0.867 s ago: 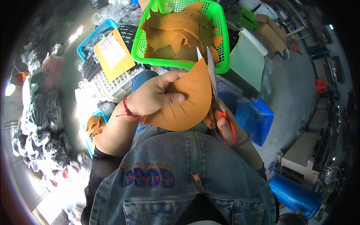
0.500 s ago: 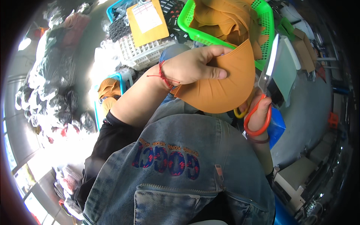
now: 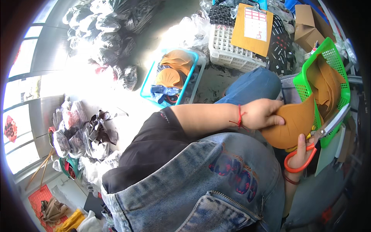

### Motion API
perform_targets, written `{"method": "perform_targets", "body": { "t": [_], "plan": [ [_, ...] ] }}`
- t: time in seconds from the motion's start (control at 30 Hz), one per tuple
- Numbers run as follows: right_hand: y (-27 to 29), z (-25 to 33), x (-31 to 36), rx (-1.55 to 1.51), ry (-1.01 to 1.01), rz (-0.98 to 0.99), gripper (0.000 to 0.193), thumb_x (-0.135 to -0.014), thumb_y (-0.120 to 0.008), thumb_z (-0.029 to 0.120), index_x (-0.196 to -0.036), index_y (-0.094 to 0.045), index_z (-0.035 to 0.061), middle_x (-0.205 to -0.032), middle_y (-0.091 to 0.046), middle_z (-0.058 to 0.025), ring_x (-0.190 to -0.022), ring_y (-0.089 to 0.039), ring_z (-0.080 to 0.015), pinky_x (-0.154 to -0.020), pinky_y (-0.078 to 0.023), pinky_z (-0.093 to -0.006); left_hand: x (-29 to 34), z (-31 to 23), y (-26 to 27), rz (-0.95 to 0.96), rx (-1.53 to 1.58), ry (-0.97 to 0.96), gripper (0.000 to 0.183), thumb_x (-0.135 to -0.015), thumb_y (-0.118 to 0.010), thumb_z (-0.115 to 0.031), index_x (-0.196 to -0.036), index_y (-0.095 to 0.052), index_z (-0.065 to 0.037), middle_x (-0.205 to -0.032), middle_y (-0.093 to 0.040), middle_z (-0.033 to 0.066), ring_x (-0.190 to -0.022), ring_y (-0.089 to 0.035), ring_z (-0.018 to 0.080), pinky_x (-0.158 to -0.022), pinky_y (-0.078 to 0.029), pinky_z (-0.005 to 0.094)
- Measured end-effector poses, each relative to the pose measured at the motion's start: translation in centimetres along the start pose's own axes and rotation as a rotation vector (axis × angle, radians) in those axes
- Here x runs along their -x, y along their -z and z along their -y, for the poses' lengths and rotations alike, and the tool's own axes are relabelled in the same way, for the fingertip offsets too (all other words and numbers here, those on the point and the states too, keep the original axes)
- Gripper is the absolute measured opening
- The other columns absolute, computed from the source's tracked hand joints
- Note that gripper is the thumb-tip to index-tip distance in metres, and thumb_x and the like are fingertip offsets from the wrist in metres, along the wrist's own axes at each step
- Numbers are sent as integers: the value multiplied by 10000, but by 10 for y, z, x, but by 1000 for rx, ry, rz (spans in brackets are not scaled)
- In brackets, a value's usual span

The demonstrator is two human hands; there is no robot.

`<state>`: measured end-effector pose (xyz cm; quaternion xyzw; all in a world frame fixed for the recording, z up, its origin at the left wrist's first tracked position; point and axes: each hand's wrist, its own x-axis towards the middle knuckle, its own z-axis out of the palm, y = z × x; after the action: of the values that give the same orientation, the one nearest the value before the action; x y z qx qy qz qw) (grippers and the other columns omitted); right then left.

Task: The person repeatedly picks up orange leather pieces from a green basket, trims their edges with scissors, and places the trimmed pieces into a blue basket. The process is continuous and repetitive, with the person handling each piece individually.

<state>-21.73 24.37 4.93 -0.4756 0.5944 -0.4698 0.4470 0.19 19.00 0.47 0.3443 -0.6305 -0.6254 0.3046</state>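
A tan bra cup (image 3: pixel 291 120) with fine radiating pleats is in front of me at the right. My left hand (image 3: pixel 262 114) is closed on its left edge, the thumb lying on top and the other fingers mostly hidden. My right hand (image 3: pixel 298 156) holds scissors (image 3: pixel 300 164) by an orange ring handle, their blades slanting up to the right. The right thumb reaches the cup's lower right edge. Partly hidden behind this hand, a yellow handle part shows. A green basket (image 3: pixel 302 86) of stacked tan pieces (image 3: pixel 324 87) stands just beyond the cup.
Left of my arm, a blue-rimmed basket (image 3: pixel 196 63) holds more tan cups and a blue cloth. A clipboard (image 3: pixel 236 34) lies on a white crate (image 3: pixel 220 48) ahead. Filled plastic bags (image 3: pixel 112 23) cover the floor at left. An open cardboard box (image 3: pixel 305 23) sits at back right.
The view has swung left, so hands, cup and green basket now sit farther right in it. Both hands keep their holds on the bra cup and scissors.
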Motion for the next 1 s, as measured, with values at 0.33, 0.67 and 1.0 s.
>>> {"method": "perform_targets", "body": {
  "t": [0.33,0.67,1.0],
  "plan": [
    [5,-22,8,-168,-140,-67,136,-931,-442,118,-1040,-476,45,-965,-538,-46,-646,-394,-61,-605,-356,-214,166,254,198,-1819,235,372,262,-887,-598,-163,-1043,-557,44,-946,-643,141,-793,-638,221,-682,-528,329],
    [-11,-11,5,-187,-198,-89,137,-929,-439,106,-1051,-470,52,-966,-521,-39,-669,-404,-67,-614,-365,-216,159,319,180,-1891,364,938,493,-801,-705,-186,-1150,-470,72,-1047,-603,240,-803,-649,368,-683,-572,407],
    [3,-14,13,-191,-116,-279,194,-853,-534,92,-1037,-478,65,-883,-519,-51,-679,-438,-77,-616,-384,-221,142,269,181,-1851,-167,1054,733,-777,-717,-329,-1359,-359,-66,-1314,-415,235,-1092,-524,370,-935,-452,452]
  ]
}}
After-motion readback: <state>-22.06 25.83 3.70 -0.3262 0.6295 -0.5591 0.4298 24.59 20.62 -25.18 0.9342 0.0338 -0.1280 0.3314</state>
